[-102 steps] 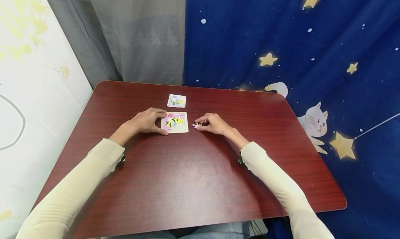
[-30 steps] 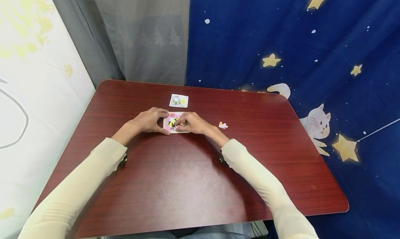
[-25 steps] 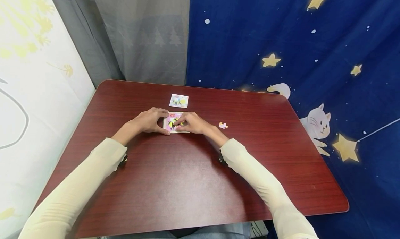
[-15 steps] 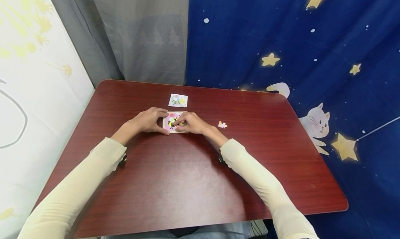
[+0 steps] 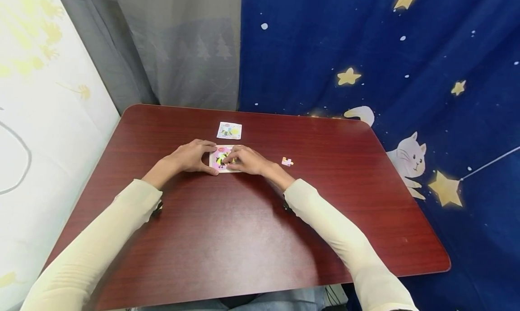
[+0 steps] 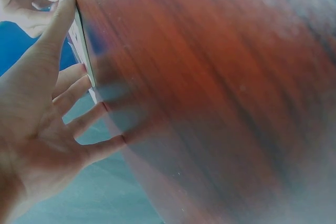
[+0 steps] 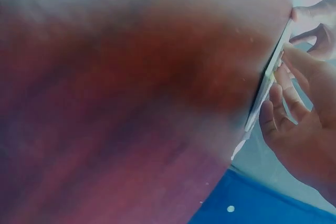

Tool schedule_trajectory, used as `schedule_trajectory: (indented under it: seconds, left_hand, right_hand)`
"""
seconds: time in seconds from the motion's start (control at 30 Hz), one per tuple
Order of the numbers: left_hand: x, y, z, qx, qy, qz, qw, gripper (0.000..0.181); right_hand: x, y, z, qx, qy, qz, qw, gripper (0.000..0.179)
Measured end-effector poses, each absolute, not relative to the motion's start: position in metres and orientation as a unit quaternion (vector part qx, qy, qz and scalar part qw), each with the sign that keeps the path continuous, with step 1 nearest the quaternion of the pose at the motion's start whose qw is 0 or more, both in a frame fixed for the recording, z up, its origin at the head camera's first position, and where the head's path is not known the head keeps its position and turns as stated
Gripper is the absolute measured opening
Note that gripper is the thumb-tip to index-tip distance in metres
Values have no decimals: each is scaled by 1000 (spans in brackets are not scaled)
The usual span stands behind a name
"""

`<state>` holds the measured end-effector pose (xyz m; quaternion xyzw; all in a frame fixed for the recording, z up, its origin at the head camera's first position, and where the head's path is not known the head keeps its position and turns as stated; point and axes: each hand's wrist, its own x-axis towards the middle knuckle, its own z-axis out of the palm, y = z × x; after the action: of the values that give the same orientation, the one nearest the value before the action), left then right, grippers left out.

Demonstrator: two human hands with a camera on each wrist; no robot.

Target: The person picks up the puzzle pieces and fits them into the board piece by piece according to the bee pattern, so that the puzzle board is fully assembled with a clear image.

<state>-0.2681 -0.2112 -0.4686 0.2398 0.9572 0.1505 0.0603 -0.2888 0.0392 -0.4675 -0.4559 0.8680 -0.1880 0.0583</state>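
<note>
My left hand grips the left side of a small square jigsaw board, thumb at the near edge and index finger at the far corner. On the board is a pink picture with a yellow-and-black bee. My right hand lies over the board's right half, thumb and index finger pinched together low on the picture. The puzzle piece at its fingertips is mostly hidden by them. In the right wrist view the board shows edge-on with both hands at it. One loose puzzle piece lies right of the board.
A printed bee card lies just beyond the board. All of it sits on a dark red wooden table with rounded corners. Grey and blue star-patterned curtains hang behind the far edge.
Earlier my right hand was at pieces right of the board; it has moved left onto the board, and a loose piece now shows farther right. Over the last second both hands stay almost still.
</note>
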Motion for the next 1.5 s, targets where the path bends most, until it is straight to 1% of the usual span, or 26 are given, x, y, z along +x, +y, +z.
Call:
schedule_trajectory:
  seconds: [0.23, 0.47, 0.77, 1.0, 1.23, 1.5]
  left_hand:
    - [-267, -212, -467, 244, 956, 151, 54, 99]
    - [-265, -210, -466, 249, 956, 149, 54, 99]
    - [-265, -209, -466, 249, 956, 145, 54, 97]
    - [-266, -208, -465, 247, 956, 149, 57, 98]
    - [-265, -208, -464, 245, 956, 149, 59, 98]
    - [-264, -209, -463, 243, 957, 145, 69, 98]
  right_hand:
    - [-289, 33, -456, -442, 885, -120, 84, 27]
    - [-283, 29, -453, -428, 897, -78, 77, 27]
    - [-280, 26, -453, -400, 907, -113, 75, 23]
    - [-286, 30, -456, -408, 897, -148, 82, 23]
    - [-289, 30, -460, -399, 898, -171, 73, 21]
    - [-291, 27, -455, -392, 899, -175, 89, 19]
